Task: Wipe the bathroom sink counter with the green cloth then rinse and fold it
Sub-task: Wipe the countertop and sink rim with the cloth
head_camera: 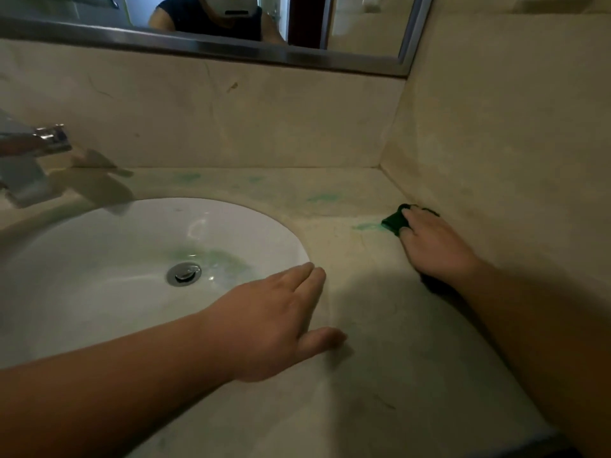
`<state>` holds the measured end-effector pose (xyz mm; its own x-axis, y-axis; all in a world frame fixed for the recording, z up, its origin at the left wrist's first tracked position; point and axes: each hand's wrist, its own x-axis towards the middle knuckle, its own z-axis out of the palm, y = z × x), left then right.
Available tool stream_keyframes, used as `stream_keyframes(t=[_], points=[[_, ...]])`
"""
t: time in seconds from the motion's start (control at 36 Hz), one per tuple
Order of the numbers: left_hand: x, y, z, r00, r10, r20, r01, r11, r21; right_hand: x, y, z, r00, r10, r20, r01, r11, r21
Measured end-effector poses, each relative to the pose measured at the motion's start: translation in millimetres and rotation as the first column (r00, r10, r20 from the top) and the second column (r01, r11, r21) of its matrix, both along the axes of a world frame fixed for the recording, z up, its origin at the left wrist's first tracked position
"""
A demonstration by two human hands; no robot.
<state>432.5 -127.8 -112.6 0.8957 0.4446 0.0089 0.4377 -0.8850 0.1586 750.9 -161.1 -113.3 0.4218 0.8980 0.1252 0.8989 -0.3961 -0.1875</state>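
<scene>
Green cloth [391, 221] under your flat right hand [433, 246], right of sink [99, 233] | left hand [274, 322] flat, empty, at sink rim | wiping underway, green smears [322, 197] behind sink | rinse, fold undone

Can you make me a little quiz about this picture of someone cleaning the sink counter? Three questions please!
1. True or false: the left hand holds the cloth.
2. The left hand's fingers are: A, curled in a fist; B, straight and flat; C, pinching something.
3. Fill the gap: green smears lie on the counter and also in the ____.
Key: 1, false: the right hand presses it. 2, B. 3, sink.
</scene>
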Motion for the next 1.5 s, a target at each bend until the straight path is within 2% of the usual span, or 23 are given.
stream_keyframes(t=[0.11, 0.25, 0.36, 0.44, 0.53, 0.58, 0.67, 0.69, 0.78, 0.83, 0.92, 1.08, 1.19, 1.28, 1.39, 1.44, 1.5], points=[[1, 4, -7, 1.000, 0.009, 0.013, -0.009, 0.999, -0.040, -10, 13, 6, 0.999, 0.015, -0.039, -0.016, 1.000, -0.022], [0, 0, -3, 0.999, 0.022, 0.044, -0.019, 0.997, -0.080, -77, 27, 11, 0.984, 0.169, -0.051, -0.171, 0.985, -0.032], [-6, -11, -1, 0.988, -0.030, 0.151, 0.004, 0.986, 0.168, -137, 50, 10, 0.936, 0.320, -0.148, -0.316, 0.947, 0.048], [-15, -16, -8, 0.972, -0.146, 0.184, 0.069, 0.926, 0.370, -156, 48, 25, 0.867, 0.314, -0.386, -0.271, 0.948, 0.165], [-23, -13, -12, 0.961, -0.156, 0.228, 0.052, 0.912, 0.406, -153, 31, 55, 0.823, 0.302, -0.481, -0.173, 0.940, 0.294], [-23, -13, -13, 0.956, -0.149, 0.253, 0.041, 0.920, 0.389, -137, 11, 79, 0.842, 0.283, -0.459, -0.136, 0.935, 0.327], [-19, -13, -14, 0.950, -0.124, 0.287, 0.020, 0.941, 0.338, -97, -15, 96, 0.926, 0.244, -0.287, -0.143, 0.932, 0.333], [-17, -12, -13, 0.950, -0.106, 0.295, 0.008, 0.948, 0.317, -84, -22, 93, 0.947, 0.207, -0.246, -0.135, 0.950, 0.281], [-13, -8, -15, 0.953, -0.071, 0.294, -0.009, 0.965, 0.262, -48, -34, 56, 0.985, 0.062, -0.159, -0.069, 0.997, -0.042], [-12, -5, -18, 0.953, -0.066, 0.294, -0.003, 0.973, 0.229, -39, -32, 26, 0.992, 0.024, -0.121, -0.040, 0.990, -0.134], [-11, -2, -21, 0.943, -0.081, 0.323, 0.014, 0.979, 0.205, -46, -8, 2, 0.997, 0.052, -0.064, -0.055, 0.997, -0.045], [-10, -2, -22, 0.928, -0.106, 0.358, 0.035, 0.980, 0.198, -116, 44, 2, 0.980, 0.200, -0.011, -0.200, 0.980, -0.002], [-12, -4, -19, 0.926, -0.118, 0.359, 0.038, 0.974, 0.224, -162, 55, 8, 0.913, 0.387, -0.129, -0.384, 0.922, 0.049], [-14, -6, -17, 0.939, -0.120, 0.323, 0.032, 0.964, 0.266, -174, 47, 23, 0.859, 0.443, -0.255, -0.409, 0.895, 0.179], [-15, -8, -19, 0.950, -0.081, 0.303, 0.001, 0.967, 0.256, -146, 28, 57, 0.928, 0.329, -0.175, -0.259, 0.907, 0.331], [-13, -8, -19, 0.953, -0.062, 0.298, -0.013, 0.970, 0.244, -117, 18, 62, 0.967, 0.207, -0.150, -0.150, 0.935, 0.321], [-13, -8, -19, 0.950, -0.073, 0.303, -0.007, 0.967, 0.254, -94, 8, 49, 0.984, 0.076, -0.161, -0.037, 0.973, 0.229]])
